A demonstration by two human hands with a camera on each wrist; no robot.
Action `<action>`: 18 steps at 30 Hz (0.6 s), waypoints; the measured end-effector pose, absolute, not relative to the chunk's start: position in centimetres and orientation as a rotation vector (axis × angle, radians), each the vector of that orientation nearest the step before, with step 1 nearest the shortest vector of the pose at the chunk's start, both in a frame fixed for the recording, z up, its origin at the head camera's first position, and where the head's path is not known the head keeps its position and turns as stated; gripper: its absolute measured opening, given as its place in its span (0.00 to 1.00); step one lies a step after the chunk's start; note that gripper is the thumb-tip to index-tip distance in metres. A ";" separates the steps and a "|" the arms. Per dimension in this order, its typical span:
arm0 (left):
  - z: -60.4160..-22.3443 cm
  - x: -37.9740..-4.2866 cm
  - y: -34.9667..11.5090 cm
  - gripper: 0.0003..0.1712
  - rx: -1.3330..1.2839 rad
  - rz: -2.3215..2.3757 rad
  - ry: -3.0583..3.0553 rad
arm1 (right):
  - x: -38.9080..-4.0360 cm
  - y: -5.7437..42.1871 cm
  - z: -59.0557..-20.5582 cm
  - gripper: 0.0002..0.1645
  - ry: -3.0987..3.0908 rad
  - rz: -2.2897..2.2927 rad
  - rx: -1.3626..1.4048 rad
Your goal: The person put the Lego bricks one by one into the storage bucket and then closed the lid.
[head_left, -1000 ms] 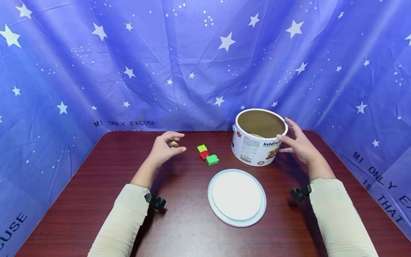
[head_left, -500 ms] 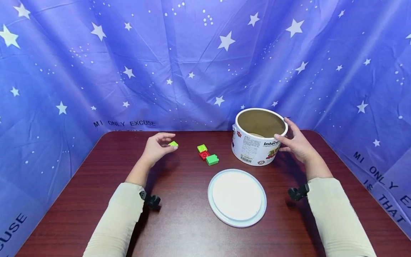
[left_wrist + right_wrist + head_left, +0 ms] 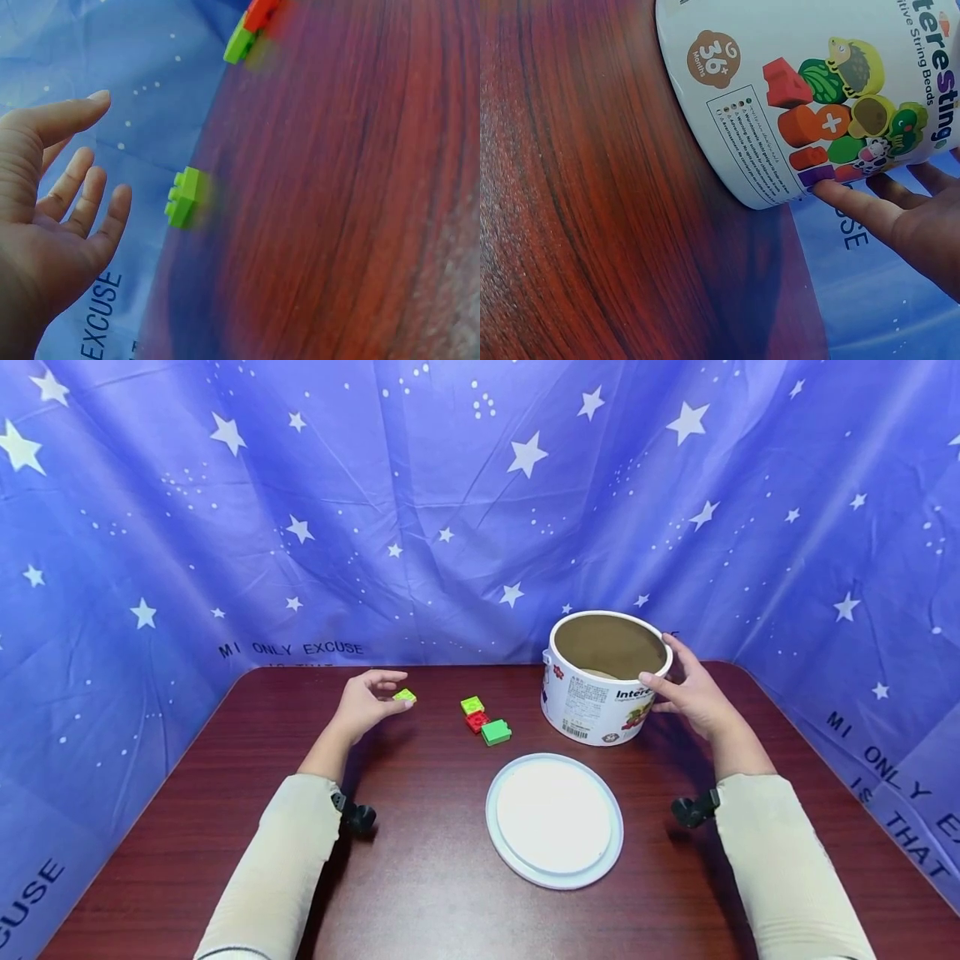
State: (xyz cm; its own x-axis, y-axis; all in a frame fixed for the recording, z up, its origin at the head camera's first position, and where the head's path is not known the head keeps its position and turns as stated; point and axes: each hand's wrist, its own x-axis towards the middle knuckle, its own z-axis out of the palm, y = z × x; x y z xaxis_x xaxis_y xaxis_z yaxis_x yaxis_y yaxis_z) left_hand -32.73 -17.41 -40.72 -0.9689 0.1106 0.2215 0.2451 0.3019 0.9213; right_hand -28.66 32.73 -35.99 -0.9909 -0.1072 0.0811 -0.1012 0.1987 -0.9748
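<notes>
Left hand [image 3: 365, 704] has shifted left; bucket [image 3: 596, 710] stands upright, open upward.

A white bucket [image 3: 588, 708] with colourful printing stands upright and open-topped at the far right of the tabletop [image 3: 427, 877]. Well to its left, a small lime-green brick [image 3: 187, 198] lies studs up.

The bucket [image 3: 776, 82] reads "teresting", "String Beads", "36+ Months"; the curtain [image 3: 442, 502], "MI ONLY EXCUSE".

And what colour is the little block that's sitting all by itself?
The lone block is lime green; it shows best in the left wrist view.
</notes>
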 end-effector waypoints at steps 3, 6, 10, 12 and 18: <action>-41.4 -33.3 -17.6 0.31 -0.322 -1.708 -2.478 | -28.6 32.8 -36.1 0.54 2.424 -1.987 -0.215; -41.8 -33.8 -17.7 0.32 -0.312 -1.679 -2.507 | -28.6 32.8 -36.1 0.54 2.427 -1.996 -0.220; -42.4 -34.4 -17.8 0.33 -0.325 -1.640 -2.542 | -28.5 32.7 -36.2 0.54 2.429 -2.005 -0.219; -42.7 -34.6 -17.9 0.34 -0.339 -1.623 -2.566 | -28.6 32.7 -36.3 0.53 2.429 -2.008 -0.216; -43.5 -35.0 -17.9 0.36 -0.393 -1.519 -2.643 | -28.6 32.6 -36.2 0.53 2.437 -2.005 -0.214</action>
